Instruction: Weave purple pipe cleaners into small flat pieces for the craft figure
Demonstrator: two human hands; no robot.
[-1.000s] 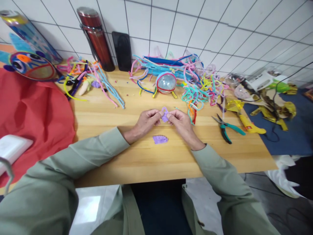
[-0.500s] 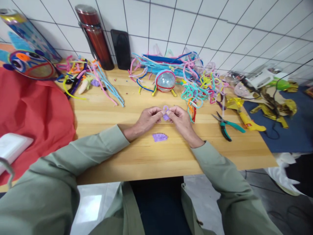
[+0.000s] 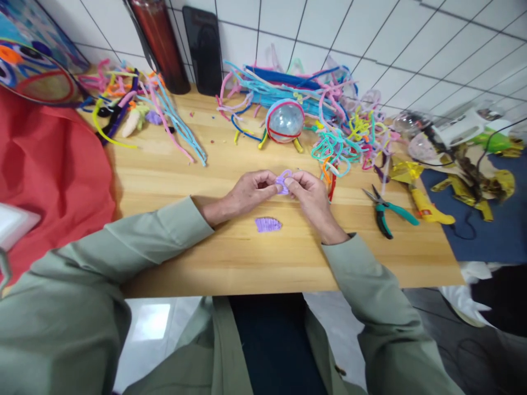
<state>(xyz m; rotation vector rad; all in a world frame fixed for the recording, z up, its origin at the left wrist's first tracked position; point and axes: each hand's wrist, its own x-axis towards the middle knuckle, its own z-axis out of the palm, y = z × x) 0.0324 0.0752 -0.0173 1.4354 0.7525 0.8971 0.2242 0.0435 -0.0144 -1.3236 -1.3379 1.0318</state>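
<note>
Between my two hands, above the wooden table, is a small purple pipe cleaner piece [image 3: 283, 183] with a loop standing up at its top. My left hand [image 3: 249, 193] pinches its left side between thumb and fingers. On the other side my right hand [image 3: 309, 197] grips it near the loop, thumb on top. The fingertips cover part of the piece. A second purple pipe cleaner piece [image 3: 268, 224], flat, ribbed and pointed at its right end, lies on the table just below my hands, touched by neither.
Behind my hands stands a clear ball with red and blue trim [image 3: 285, 122], before a heap of pipe cleaners [image 3: 284, 99]. Pliers [image 3: 386, 212] and a yellow glue gun [image 3: 426, 203] lie right. Red cloth [image 3: 53, 164] covers the left; a thermos [image 3: 162, 49] and phone [image 3: 201, 49] stand behind.
The view has shifted slightly down. Both hands still hold the purple piece; its loop now leans to the right and looks wider, and my right fingers have moved up beside it.
</note>
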